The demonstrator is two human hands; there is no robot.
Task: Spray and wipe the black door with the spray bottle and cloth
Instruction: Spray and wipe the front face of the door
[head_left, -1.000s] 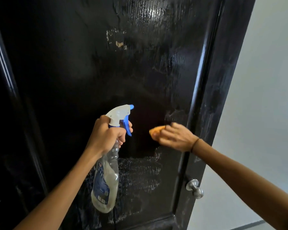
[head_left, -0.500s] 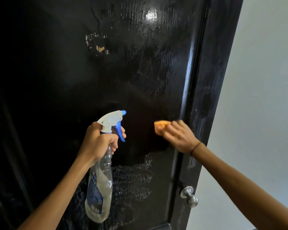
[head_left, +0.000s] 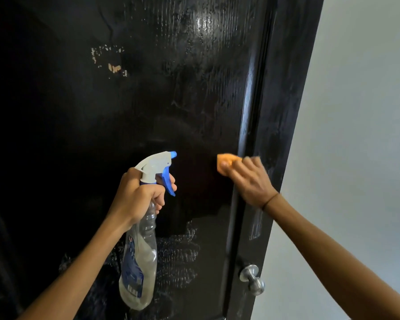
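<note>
The black door [head_left: 148, 107] fills the view, glossy, with wet streaks near the top and a foamy patch low down. My left hand [head_left: 139, 195] grips the neck of a clear spray bottle [head_left: 139, 262] with a white head and blue trigger, nozzle pointing right along the door. My right hand [head_left: 249, 181] presses an orange cloth [head_left: 224, 163] flat against the door panel beside its raised right stile. Most of the cloth is hidden under my fingers.
A round silver door knob [head_left: 252, 279] sticks out of the door's right stile below my right arm. A pale wall [head_left: 356, 135] lies to the right of the door edge. Chipped paint spots [head_left: 114, 68] mark the upper panel.
My right hand has slid the cloth up and to the right toward the stile. The spray bottle stays held in the same pose; the view shifted slightly.
</note>
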